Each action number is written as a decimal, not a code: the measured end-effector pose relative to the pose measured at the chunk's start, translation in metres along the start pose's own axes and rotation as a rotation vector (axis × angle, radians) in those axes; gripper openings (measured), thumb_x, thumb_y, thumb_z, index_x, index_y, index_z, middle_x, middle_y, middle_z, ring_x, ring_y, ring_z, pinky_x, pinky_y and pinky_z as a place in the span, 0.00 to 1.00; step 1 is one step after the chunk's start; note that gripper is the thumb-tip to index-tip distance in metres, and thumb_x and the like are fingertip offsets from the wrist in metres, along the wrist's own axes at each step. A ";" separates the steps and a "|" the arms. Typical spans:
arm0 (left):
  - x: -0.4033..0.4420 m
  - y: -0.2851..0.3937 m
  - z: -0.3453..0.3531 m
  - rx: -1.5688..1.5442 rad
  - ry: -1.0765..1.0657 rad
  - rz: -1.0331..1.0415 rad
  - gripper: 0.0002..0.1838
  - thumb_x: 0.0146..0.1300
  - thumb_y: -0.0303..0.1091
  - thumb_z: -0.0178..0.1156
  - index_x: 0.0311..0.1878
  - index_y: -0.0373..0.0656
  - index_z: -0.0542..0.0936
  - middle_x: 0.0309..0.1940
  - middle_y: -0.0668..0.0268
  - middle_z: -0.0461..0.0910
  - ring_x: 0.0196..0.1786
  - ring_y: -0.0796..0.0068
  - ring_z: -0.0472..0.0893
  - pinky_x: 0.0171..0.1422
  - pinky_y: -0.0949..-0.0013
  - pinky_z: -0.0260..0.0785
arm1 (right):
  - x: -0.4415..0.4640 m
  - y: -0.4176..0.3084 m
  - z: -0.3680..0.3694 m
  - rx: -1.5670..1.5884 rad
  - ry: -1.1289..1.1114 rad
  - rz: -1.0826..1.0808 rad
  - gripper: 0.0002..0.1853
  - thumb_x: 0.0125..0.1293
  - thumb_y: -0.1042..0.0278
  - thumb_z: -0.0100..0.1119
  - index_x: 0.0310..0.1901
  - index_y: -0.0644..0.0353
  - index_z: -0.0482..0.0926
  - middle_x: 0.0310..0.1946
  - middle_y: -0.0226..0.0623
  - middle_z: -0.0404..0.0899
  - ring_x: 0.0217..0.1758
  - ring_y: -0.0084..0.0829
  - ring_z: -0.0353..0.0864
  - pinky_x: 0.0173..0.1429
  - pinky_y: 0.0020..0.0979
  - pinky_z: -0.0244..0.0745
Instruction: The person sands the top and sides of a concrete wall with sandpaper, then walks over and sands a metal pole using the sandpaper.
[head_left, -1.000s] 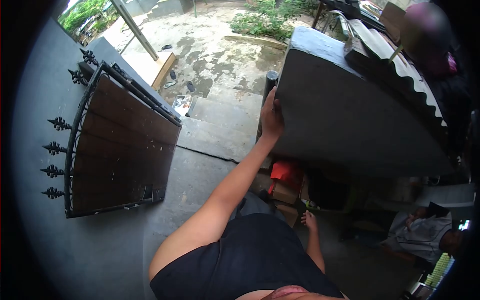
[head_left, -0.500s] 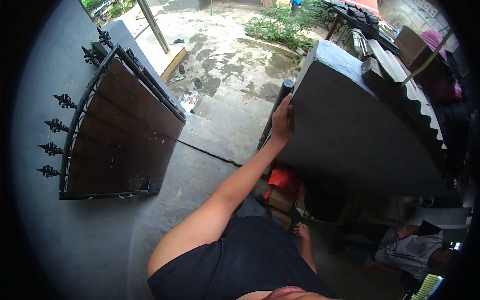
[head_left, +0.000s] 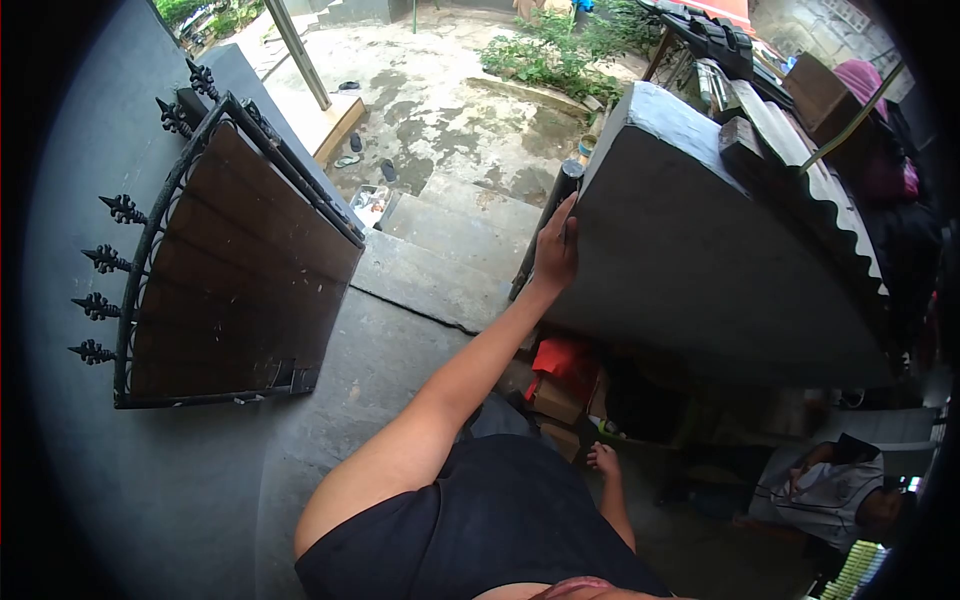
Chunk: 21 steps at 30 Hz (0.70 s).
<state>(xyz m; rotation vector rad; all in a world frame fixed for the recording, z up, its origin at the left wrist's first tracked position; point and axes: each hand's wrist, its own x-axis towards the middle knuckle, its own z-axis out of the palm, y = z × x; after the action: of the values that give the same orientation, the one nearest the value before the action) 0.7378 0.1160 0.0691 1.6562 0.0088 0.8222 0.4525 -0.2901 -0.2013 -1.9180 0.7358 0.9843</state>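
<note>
My left hand (head_left: 557,245) reaches forward across the view and rests against the near end of a grey wall (head_left: 690,220). Its fingers look stretched out along the wall's edge, close beside a dark upright post (head_left: 547,220). Lower down, my right hand (head_left: 603,458) hangs at my side with its fingers loosely apart, and nothing shows in it. A brown gate leaf (head_left: 235,270) with black spear-shaped finials stands swung open at the left, apart from both hands.
Concrete steps (head_left: 455,222) lead to a patchy paved yard (head_left: 430,120) with sandals and a small bin (head_left: 371,206). Red cloth (head_left: 562,362) and boxes lie low by the wall. At the right is another person (head_left: 820,490). Corrugated sheeting (head_left: 800,160) tops the wall.
The view has shifted slightly, so the gate and wall sit a little further left. My left hand stays against the wall, a touch lower in view. My right hand hangs as before.
</note>
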 end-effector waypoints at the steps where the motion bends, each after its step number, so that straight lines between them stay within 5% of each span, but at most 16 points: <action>1: -0.002 -0.002 -0.002 0.003 -0.007 -0.003 0.26 0.75 0.45 0.40 0.65 0.34 0.66 0.60 0.48 0.72 0.65 0.53 0.70 0.66 0.62 0.61 | 0.001 0.007 -0.003 0.048 -0.067 0.012 0.21 0.70 0.49 0.48 0.46 0.60 0.77 0.30 0.34 0.82 0.23 0.24 0.79 0.26 0.26 0.68; 5: -0.013 -0.017 -0.007 0.037 0.015 0.047 0.20 0.72 0.37 0.44 0.62 0.37 0.69 0.55 0.46 0.75 0.58 0.46 0.74 0.61 0.58 0.67 | -0.025 -0.005 -0.084 -0.076 -0.508 0.220 0.17 0.72 0.50 0.47 0.51 0.48 0.78 0.29 0.32 0.82 0.16 0.19 0.66 0.21 0.23 0.62; 8: -0.019 -0.021 -0.015 0.058 -0.062 -0.098 0.20 0.72 0.37 0.45 0.62 0.40 0.70 0.52 0.45 0.76 0.56 0.45 0.75 0.58 0.57 0.68 | -0.069 -0.003 -0.195 0.300 -0.169 0.267 0.21 0.70 0.43 0.46 0.43 0.50 0.81 0.17 0.24 0.73 0.09 0.14 0.54 0.13 0.21 0.49; 10: -0.017 -0.026 -0.016 0.072 -0.058 -0.079 0.20 0.72 0.38 0.46 0.62 0.41 0.71 0.51 0.44 0.77 0.56 0.44 0.75 0.57 0.57 0.68 | -0.108 -0.030 -0.253 0.378 -0.226 0.212 0.26 0.68 0.40 0.47 0.41 0.58 0.81 0.10 0.26 0.68 0.07 0.15 0.52 0.12 0.21 0.47; 11: -0.015 -0.029 -0.015 0.076 -0.054 -0.053 0.20 0.72 0.38 0.46 0.62 0.40 0.71 0.51 0.44 0.77 0.56 0.44 0.75 0.57 0.57 0.68 | -0.135 -0.059 -0.260 -0.051 -0.333 0.194 0.26 0.68 0.40 0.47 0.42 0.58 0.81 0.11 0.29 0.72 0.07 0.16 0.53 0.12 0.23 0.49; 12: -0.021 -0.030 -0.016 0.078 -0.056 -0.045 0.20 0.72 0.38 0.46 0.62 0.40 0.71 0.51 0.45 0.76 0.56 0.44 0.75 0.58 0.57 0.68 | -0.179 -0.094 -0.265 -0.106 -0.476 0.211 0.27 0.68 0.39 0.47 0.44 0.58 0.81 0.14 0.32 0.75 0.07 0.16 0.53 0.13 0.22 0.51; 16: -0.019 -0.029 -0.013 0.017 -0.053 -0.060 0.20 0.72 0.38 0.46 0.61 0.37 0.71 0.54 0.45 0.75 0.58 0.46 0.74 0.59 0.57 0.67 | -0.242 -0.016 -0.420 0.444 0.208 0.009 0.25 0.69 0.41 0.47 0.48 0.54 0.78 0.16 0.28 0.72 0.09 0.14 0.57 0.13 0.20 0.53; 18: -0.019 -0.032 -0.010 0.037 -0.006 -0.027 0.20 0.72 0.38 0.46 0.60 0.37 0.71 0.54 0.46 0.75 0.59 0.47 0.73 0.61 0.58 0.66 | -0.237 0.038 -0.473 0.617 0.640 -0.119 0.23 0.66 0.41 0.51 0.42 0.55 0.77 0.16 0.22 0.70 0.12 0.16 0.62 0.15 0.25 0.59; 21: -0.020 -0.026 -0.014 0.089 -0.002 -0.056 0.20 0.72 0.39 0.46 0.60 0.37 0.70 0.55 0.48 0.73 0.59 0.48 0.72 0.62 0.58 0.65 | -0.194 0.039 -0.434 0.435 0.786 -0.074 0.21 0.66 0.44 0.52 0.42 0.55 0.77 0.18 0.23 0.71 0.14 0.17 0.64 0.17 0.25 0.60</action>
<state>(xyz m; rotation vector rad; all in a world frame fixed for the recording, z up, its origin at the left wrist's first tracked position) 0.7270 0.1261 0.0375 1.7333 0.0913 0.7867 0.4748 -0.6630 0.0945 -1.8873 1.1872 -0.0345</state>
